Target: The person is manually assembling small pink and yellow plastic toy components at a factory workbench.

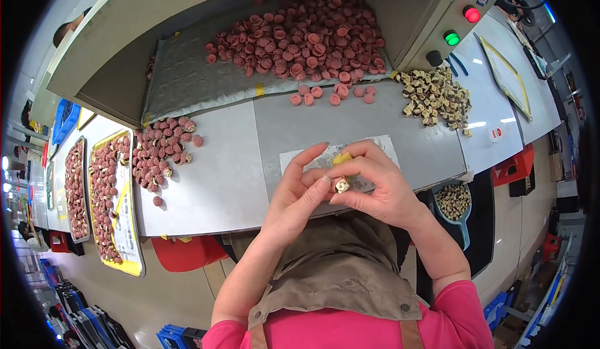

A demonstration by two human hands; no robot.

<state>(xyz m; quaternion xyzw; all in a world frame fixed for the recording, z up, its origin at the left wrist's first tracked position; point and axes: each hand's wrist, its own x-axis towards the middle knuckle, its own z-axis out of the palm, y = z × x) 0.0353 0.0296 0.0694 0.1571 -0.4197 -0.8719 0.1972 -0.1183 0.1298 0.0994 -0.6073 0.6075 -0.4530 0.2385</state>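
In front of my apron, both hands meet over a white sheet [384, 143] on the table. My left hand [294, 196] pinches a small pink raspberry-shaped shell between thumb and fingers, its index finger raised. A cream-and-dark piece [341, 186] shows at the shell's opening. My right hand [381, 189] closes on this same piece from the other side, thumb below and fingers above. Something yellow [342, 158] covers a right fingertip. Fingers hide most of the shell.
A grey machine opening holds a heap of pink shells [312, 43] on a mat. Small cream-and-dark cubes [434, 96] lie at right, below red and green buttons [461, 27]. Filled raspberry pieces [159, 152] are piled at left, beside trays [128, 224]. A blue-grey basket [464, 224] hangs low right.
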